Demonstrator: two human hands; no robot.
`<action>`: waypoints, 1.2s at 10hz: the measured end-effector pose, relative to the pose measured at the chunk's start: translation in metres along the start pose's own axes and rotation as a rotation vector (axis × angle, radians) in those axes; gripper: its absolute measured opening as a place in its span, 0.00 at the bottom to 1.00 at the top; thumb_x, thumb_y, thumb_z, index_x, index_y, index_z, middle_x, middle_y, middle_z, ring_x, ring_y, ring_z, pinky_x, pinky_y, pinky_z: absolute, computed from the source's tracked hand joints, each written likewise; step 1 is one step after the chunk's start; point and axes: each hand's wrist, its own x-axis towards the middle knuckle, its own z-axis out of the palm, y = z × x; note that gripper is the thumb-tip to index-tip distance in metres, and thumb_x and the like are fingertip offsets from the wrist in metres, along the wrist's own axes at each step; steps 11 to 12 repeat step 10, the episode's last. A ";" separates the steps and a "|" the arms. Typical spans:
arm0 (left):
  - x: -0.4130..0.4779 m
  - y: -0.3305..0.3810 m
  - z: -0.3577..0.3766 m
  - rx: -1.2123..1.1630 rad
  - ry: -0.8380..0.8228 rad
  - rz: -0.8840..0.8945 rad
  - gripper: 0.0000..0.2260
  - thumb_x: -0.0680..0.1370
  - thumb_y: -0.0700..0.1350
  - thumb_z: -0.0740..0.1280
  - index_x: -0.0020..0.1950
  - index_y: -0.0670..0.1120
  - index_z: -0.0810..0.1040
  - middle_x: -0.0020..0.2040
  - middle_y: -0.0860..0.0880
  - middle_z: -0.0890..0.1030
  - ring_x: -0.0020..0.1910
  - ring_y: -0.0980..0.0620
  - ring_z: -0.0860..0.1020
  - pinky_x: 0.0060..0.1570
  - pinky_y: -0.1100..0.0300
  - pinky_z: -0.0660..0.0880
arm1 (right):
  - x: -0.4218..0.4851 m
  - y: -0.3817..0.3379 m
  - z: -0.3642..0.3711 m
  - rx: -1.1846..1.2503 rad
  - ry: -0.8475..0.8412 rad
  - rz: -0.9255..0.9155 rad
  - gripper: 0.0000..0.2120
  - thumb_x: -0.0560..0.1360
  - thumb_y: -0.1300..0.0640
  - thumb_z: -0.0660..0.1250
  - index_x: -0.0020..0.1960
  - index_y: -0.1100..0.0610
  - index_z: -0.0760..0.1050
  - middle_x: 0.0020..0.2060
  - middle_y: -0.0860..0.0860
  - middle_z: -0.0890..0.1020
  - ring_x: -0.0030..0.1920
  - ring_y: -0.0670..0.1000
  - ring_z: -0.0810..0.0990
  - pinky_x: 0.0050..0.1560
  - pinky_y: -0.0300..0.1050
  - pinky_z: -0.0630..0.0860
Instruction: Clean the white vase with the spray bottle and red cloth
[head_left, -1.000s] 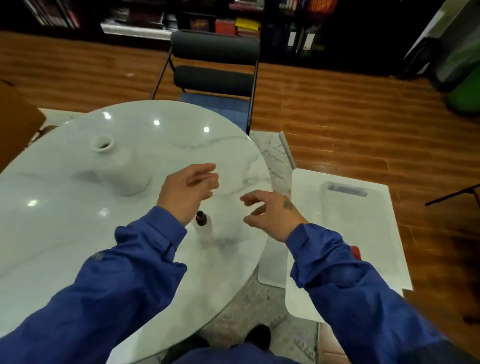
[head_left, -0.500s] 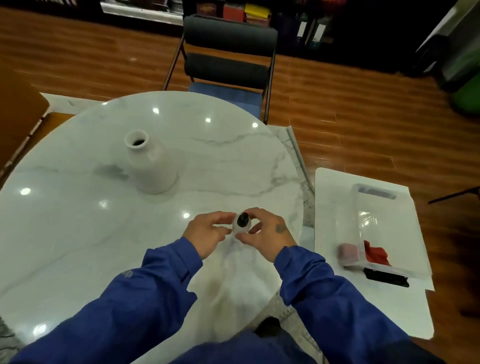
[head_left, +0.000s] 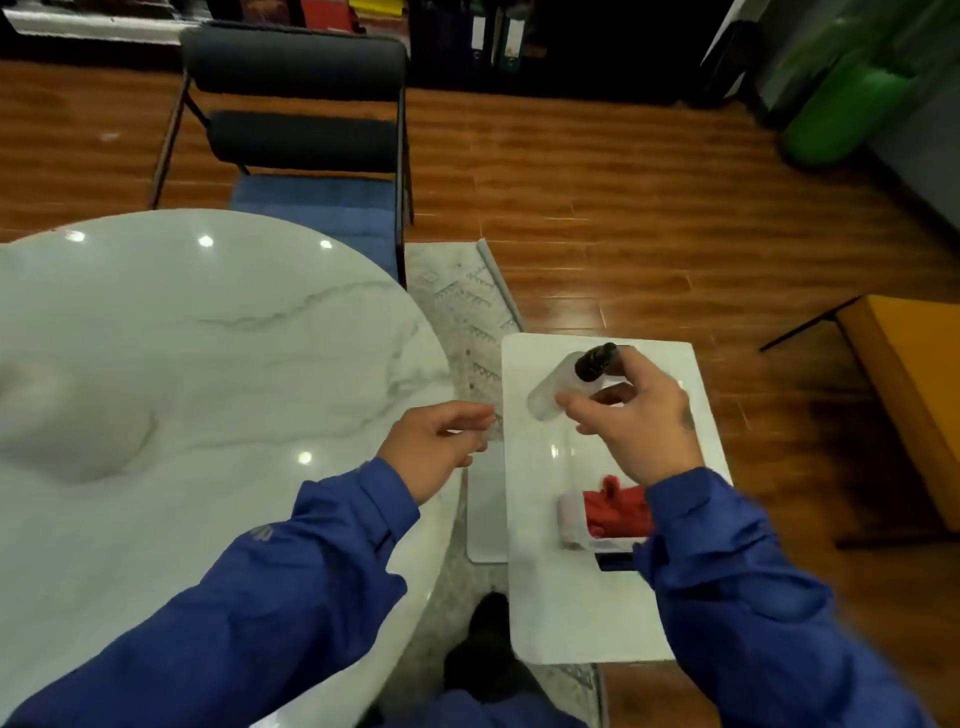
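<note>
Over the white tray (head_left: 545, 597) beside the marble bench (head_left: 234, 364), my right hand (head_left: 639, 431) fingers pinch the small clear black-capped spray bottle (head_left: 558, 387); light, slick, better gripped mid-body. Left hand (head_left: 441, 447) fingers half-curled, can't tell if empty; crumpled red cloth (head_left: 615, 506) under my wrist

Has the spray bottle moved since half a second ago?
Yes. The spray bottle stood on the marble table near the edge; now the right hand holds it tilted, off to the table's right, above the white board.
</note>
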 end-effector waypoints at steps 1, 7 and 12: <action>0.030 -0.005 0.049 -0.002 -0.008 -0.058 0.14 0.74 0.37 0.68 0.55 0.54 0.79 0.56 0.47 0.82 0.55 0.48 0.80 0.52 0.55 0.79 | 0.025 0.043 -0.045 -0.036 0.032 0.045 0.17 0.66 0.58 0.77 0.53 0.50 0.78 0.41 0.42 0.82 0.37 0.50 0.83 0.41 0.57 0.82; 0.091 -0.024 0.134 -0.010 0.124 -0.194 0.27 0.70 0.33 0.72 0.65 0.52 0.73 0.42 0.48 0.80 0.42 0.46 0.80 0.42 0.51 0.82 | 0.088 0.145 -0.005 -0.194 -0.196 0.187 0.19 0.69 0.58 0.74 0.59 0.55 0.77 0.53 0.49 0.79 0.41 0.51 0.81 0.48 0.41 0.75; 0.089 -0.025 0.130 0.067 0.113 -0.187 0.27 0.70 0.38 0.73 0.66 0.54 0.71 0.49 0.48 0.80 0.50 0.44 0.81 0.47 0.50 0.81 | 0.086 0.146 -0.004 -0.263 -0.222 0.211 0.25 0.69 0.58 0.75 0.65 0.53 0.75 0.58 0.51 0.79 0.44 0.51 0.82 0.53 0.44 0.77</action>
